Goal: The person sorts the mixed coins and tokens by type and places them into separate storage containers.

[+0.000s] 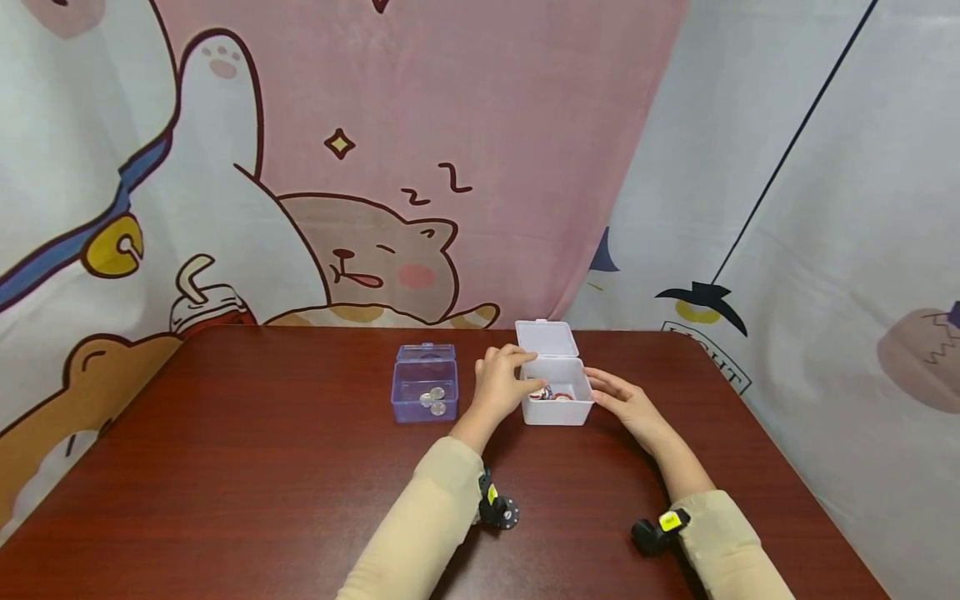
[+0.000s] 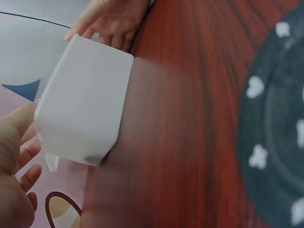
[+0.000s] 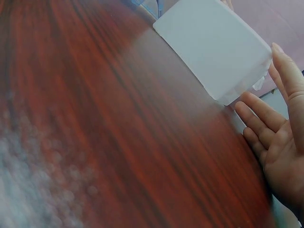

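Observation:
A small white box (image 1: pixel 558 412) stands on the table with its hinged lid (image 1: pixel 547 338) tipped back. Inside lie small round pieces (image 1: pixel 561 397) in red, white and dark colours, partly hidden by my left hand. That left hand (image 1: pixel 498 379) is at the box's left side, thumb and forefinger spread over its rim; nothing shows between them. In the left wrist view its other fingers (image 2: pixel 29 176) hang loosely beside the box. My right hand (image 1: pixel 624 402) touches the box's right side with its fingers extended. Beside my left wrist is a black disc (image 2: pixel 273 123) with white card-suit marks.
Left of the white box, a translucent blue-purple box (image 1: pixel 424 412) stands with its lid (image 1: pixel 426 352) raised. Several clear round pieces (image 1: pixel 437 407) lie in it. The reddish-brown table (image 1: pixel 247 467) meets a patterned curtain (image 1: pixel 525 150) at the back.

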Demonstrator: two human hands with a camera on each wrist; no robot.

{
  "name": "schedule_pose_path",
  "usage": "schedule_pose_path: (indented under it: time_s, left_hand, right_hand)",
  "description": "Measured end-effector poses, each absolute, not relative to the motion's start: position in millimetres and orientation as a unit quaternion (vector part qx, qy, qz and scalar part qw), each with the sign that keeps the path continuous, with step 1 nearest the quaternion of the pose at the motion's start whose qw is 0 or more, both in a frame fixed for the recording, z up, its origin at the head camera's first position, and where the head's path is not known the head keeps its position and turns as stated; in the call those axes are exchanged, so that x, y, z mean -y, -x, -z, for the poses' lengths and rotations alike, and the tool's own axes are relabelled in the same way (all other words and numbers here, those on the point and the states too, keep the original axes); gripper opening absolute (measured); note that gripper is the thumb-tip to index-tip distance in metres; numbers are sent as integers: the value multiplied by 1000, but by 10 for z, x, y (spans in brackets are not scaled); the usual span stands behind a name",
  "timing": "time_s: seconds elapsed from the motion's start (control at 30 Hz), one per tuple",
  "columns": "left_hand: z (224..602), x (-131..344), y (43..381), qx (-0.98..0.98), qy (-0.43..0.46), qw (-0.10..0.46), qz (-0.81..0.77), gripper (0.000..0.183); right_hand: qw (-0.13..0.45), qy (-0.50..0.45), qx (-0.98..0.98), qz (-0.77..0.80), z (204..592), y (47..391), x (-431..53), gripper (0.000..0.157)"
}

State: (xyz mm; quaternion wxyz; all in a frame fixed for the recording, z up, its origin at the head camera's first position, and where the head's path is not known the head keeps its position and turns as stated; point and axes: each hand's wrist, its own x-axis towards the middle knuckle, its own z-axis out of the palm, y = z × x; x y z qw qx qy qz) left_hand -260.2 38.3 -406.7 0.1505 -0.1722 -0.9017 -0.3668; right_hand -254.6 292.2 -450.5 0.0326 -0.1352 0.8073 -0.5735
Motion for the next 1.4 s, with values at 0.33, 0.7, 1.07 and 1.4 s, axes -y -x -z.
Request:
schedule_pose_path:
  time_s: [0.33, 0.7, 1.07, 1.4]
  left_hand:
    - [3909, -250, 2427, 855, 217, 176, 437, 49]
    - [3781, -65, 2160, 823, 250, 175, 480, 49]
    - [3763, 182, 1989, 800, 284, 169, 501, 49]
    - [3795, 423, 1814, 805, 307, 135, 490, 49]
  right_hand:
    - [25, 143, -808, 572, 4494, 2546, -2920, 49]
    - [24, 139, -814, 564, 4505, 2536, -2926, 49]
    - [23, 143, -809, 570, 4487, 2543, -2913, 49]
    - [29, 135, -811, 569, 4482, 2535, -2916, 49]
